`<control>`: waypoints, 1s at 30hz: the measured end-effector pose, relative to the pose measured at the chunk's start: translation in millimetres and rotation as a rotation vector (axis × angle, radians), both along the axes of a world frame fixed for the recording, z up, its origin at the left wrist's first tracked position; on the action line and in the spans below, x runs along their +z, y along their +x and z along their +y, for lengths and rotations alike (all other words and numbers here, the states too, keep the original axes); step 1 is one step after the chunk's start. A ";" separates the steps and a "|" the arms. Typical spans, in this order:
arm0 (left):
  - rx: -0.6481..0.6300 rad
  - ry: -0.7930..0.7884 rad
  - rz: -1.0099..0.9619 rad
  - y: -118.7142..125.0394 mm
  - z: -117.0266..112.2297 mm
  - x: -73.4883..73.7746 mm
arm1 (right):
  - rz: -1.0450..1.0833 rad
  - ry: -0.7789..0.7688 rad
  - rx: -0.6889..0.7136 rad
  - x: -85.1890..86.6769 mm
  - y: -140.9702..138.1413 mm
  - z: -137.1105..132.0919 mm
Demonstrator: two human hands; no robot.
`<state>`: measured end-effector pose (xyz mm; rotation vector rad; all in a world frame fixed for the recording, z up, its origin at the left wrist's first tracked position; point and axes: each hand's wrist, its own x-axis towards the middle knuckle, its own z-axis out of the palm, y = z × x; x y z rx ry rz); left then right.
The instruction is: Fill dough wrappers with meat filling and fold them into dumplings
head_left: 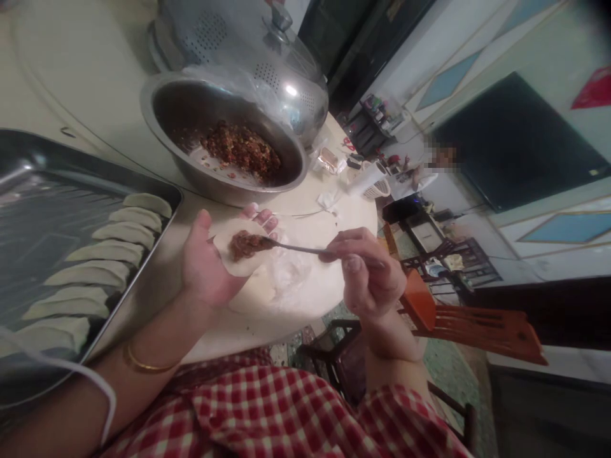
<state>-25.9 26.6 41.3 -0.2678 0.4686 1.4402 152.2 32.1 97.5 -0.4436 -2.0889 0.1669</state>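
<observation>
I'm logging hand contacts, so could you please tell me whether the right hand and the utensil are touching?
Touching: the head view shows the right hand gripping the utensil by its handle.

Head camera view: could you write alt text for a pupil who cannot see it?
A left hand supports a pale dough wrapper on its open palm while the right hand holds a thin-handled utensil to the brown filling on it. Folded dumplings line a metal tray at picture left; beyond the hands sits a metal bowl containing a similar brown mixture.
</observation>
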 end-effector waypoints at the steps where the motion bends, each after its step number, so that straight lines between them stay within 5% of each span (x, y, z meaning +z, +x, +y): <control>1: -0.003 -0.009 -0.003 -0.4 -0.1 -0.3 | -0.025 0.017 0.010 0.4 -2.0 -1.5; 9: 0.062 0.000 -0.009 -0.6 2.7 -10.7 | -0.121 0.198 0.039 -13.3 -16.7 4.7; 17: 0.070 0.031 -0.036 -0.1 1.2 -10.0 | -0.054 0.203 -0.002 -3.9 -12.7 -0.4; 24: 0.096 0.084 -0.051 1.1 5.2 -21.4 | -0.096 0.243 -0.001 -16.4 -17.9 9.0; 30: 0.061 0.054 -0.053 -0.3 4.0 -15.8 | -0.116 0.208 0.030 -12.3 -15.7 6.6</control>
